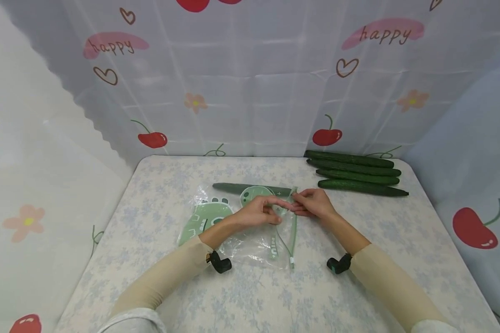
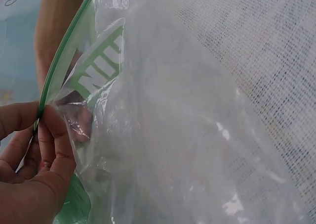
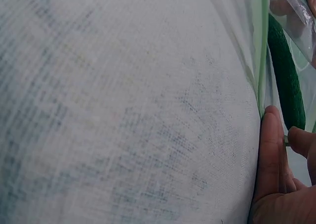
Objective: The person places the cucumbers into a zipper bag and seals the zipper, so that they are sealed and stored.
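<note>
A clear zip bag (image 1: 250, 249) printed with green dinosaur shapes lies flat on the table, its green zip strip (image 1: 294, 231) running down its right side. One cucumber (image 1: 227, 187) shows through the plastic along the bag's far side. My left hand (image 1: 256, 212) pinches the zip edge between thumb and fingers; the left wrist view shows this grip (image 2: 42, 159) closely. At the far end of the same edge, my right hand (image 1: 316, 202) pinches the bag. In the right wrist view, its thumb (image 3: 302, 141) is beside the cucumber's tip (image 3: 295, 117).
Several cucumbers (image 1: 362, 186) lie side by side at the table's far right. A white slider (image 1: 292, 260) sits at the near end of the zip strip. The patterned tablecloth (image 1: 250, 300) covers the table, with a printed curtain (image 1: 250, 115) behind it.
</note>
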The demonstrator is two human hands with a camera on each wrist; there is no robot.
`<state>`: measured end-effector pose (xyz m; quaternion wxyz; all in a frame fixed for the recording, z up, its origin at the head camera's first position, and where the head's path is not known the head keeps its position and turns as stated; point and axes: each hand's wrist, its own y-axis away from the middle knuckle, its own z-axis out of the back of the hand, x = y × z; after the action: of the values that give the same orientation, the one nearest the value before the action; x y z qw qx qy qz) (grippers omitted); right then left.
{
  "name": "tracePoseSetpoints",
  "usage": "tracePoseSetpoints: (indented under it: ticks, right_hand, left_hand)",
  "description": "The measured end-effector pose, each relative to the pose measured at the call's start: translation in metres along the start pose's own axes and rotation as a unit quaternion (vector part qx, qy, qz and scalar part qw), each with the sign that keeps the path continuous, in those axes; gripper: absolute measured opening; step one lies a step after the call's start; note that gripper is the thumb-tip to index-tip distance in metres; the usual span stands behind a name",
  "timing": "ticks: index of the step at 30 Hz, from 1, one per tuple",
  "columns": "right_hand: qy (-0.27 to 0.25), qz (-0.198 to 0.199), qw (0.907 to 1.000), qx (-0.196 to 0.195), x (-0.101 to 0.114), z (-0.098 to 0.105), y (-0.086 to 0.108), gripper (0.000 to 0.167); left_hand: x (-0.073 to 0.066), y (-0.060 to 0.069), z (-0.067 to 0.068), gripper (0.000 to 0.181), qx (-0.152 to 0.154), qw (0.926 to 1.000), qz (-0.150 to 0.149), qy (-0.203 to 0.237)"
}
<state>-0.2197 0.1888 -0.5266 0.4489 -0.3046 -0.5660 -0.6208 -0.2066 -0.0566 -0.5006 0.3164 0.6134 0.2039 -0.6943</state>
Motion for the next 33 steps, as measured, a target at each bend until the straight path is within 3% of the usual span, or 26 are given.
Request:
tracePoseSetpoints:
  ticks: [5,10,18,25,30,33]
  right_hand:
    - [0.042,0.009,0.9991,0.006,0.001,-0.002,0.003,0.042]
    - [0.086,0.014,0.9956,0.033,0.000,0.002,0.012,0.040]
    - [0.077,0.023,0.9944,0.068,0.000,0.014,0.032,0.038]
    - [0.108,0.065,0.9892,0.075,-0.002,0.045,0.045,0.042]
    - [0.153,0.108,0.9814,0.045,-0.007,0.079,0.053,0.044]
    - [0.199,0.131,0.9712,0.005,-0.013,0.102,0.057,0.043]
  left_hand:
    - [0.001,-0.001,-0.001,0.049,0.002,1.0000,0.007,0.002]
    - [0.005,-0.003,-0.002,0.048,0.023,0.9997,0.009,0.000]
    - [0.004,0.003,0.001,0.046,0.045,0.9988,0.001,-0.019]
    - [0.005,0.006,0.003,0.047,0.037,0.9990,0.008,-0.026]
    - [0.004,0.009,0.004,0.048,0.028,0.9990,0.013,-0.032]
    - [0.006,0.010,0.004,0.048,0.024,0.9991,0.014,-0.032]
